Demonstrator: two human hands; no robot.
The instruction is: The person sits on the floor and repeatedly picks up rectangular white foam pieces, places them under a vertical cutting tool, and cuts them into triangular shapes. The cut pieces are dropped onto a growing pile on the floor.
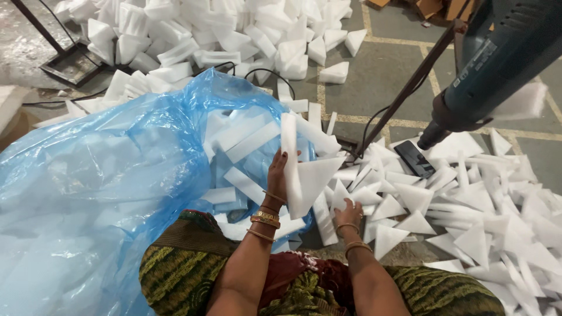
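Left hand (278, 175) grips upright stack of white foam triangles (307, 175); light, stiff, crumbly, hold by edges. Right hand (349, 213) rests open on floor pile (468, 205).

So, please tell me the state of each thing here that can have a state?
left hand: shut on a folded foam piece, held upright
right hand: open, resting on loose foam triangles
blue plastic bag: open, foam strips inside
phone: lying flat, screen dark
blue power tool: mounted, nozzle pointing down
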